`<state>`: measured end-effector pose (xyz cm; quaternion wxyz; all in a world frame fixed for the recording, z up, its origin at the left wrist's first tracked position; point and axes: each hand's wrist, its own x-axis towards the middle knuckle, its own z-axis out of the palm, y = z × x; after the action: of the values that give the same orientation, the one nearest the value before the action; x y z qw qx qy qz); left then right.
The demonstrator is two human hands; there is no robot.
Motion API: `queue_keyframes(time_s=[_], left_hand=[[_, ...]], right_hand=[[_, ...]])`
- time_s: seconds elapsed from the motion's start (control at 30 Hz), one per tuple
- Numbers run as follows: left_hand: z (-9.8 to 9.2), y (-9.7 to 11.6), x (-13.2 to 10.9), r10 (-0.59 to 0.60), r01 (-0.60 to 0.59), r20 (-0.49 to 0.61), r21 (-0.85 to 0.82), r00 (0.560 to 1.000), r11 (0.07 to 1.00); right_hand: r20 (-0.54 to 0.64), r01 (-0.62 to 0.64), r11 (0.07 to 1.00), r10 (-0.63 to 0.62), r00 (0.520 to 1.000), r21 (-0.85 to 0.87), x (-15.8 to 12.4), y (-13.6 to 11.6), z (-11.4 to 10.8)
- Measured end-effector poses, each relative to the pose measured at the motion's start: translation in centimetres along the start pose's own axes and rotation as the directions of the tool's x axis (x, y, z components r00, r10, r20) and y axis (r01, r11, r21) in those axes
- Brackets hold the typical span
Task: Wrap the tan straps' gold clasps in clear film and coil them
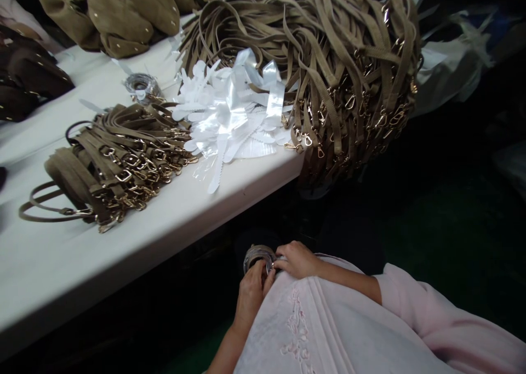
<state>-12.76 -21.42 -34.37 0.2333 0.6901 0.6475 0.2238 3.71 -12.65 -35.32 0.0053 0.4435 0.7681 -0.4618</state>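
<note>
— Well, what is happening?
— The left hand (250, 294) is curling around the tape roll (257, 253) at six o'clock; the right hand (298, 259) is pinching its rim.
— And beyond?
— A strap bundle (119, 160) is lying at ten o'clock on the table (41, 259).

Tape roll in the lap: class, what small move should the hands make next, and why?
Probably lift the free end with the right hand: the left hand steadies the tape roll, and the right fingertips sit at its rim.
</note>
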Motion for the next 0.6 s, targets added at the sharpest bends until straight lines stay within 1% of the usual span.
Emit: queue_keyframes(time_s=[0.07, 0.13, 0.3, 0.37, 0.4, 0.43, 0.47, 0.5, 0.53, 0.57, 0.6], left_hand=[[0.0, 0.1, 0.2, -0.024, 0.024, 0.017, -0.002, 1.000, 1.000], [0.2, 0.3, 0.4, -0.050, 0.050, 0.026, -0.004, 0.998, 0.999], [0.5, 0.5, 0.7, -0.108, 0.108, 0.026, -0.017, 0.994, 0.994], [0.4, 0.6, 0.8, -0.131, 0.132, 0.021, -0.031, 0.991, 0.991], [0.2, 0.6, 0.8, -0.143, 0.143, 0.017, -0.041, 0.990, 0.989], [0.1, 0.7, 0.9, -0.154, 0.154, 0.011, -0.052, 0.988, 0.987], [-0.1, 0.7, 0.9, -0.165, 0.165, 0.002, -0.063, 0.986, 0.984], [-0.4, 0.7, 0.9, -0.175, 0.174, -0.009, -0.074, 0.985, 0.982], [-0.7, 0.7, 0.9, -0.183, 0.181, -0.022, -0.084, 0.983, 0.980], [-0.9, 0.7, 0.9, -0.189, 0.185, -0.033, -0.093, 0.981, 0.978], [-1.2, 0.6, 1.0, -0.193, 0.188, -0.043, -0.102, 0.980, 0.977]], right_hand=[[-0.042, -0.023, 1.000, 0.023, 0.999, -0.006, -0.2, -0.3, 0.0], [-0.063, -0.006, 1.000, 0.006, 0.998, -0.004, -0.4, -0.6, 0.2], [-0.020, 0.166, 0.983, -0.165, 0.986, 0.073, -0.6, -0.7, 0.3], [-0.002, 0.206, 0.958, -0.210, 0.978, 0.198, -0.6, -0.3, 0.2], [0.015, 0.205, 0.928, -0.220, 0.975, 0.312, -0.7, 0.0, 0.2], [0.044, 0.183, 0.873, -0.226, 0.973, 0.453, -0.7, 0.4, 0.1], [0.082, 0.141, 0.787, -0.236, 0.968, 0.600, -0.7, 0.8, 0.2], [0.125, 0.087, 0.681, -0.255, 0.959, 0.727, -0.7, 1.2, 0.2], [0.167, 0.034, 0.579, -0.290, 0.942, 0.814, -0.7, 1.6, 0.3], [0.198, -0.007, 0.497, -0.332, 0.922, 0.868, -0.6, 1.9, 0.4], [0.216, -0.031, 0.444, -0.371, 0.903, 0.895, -0.6, 2.0, 0.5]])
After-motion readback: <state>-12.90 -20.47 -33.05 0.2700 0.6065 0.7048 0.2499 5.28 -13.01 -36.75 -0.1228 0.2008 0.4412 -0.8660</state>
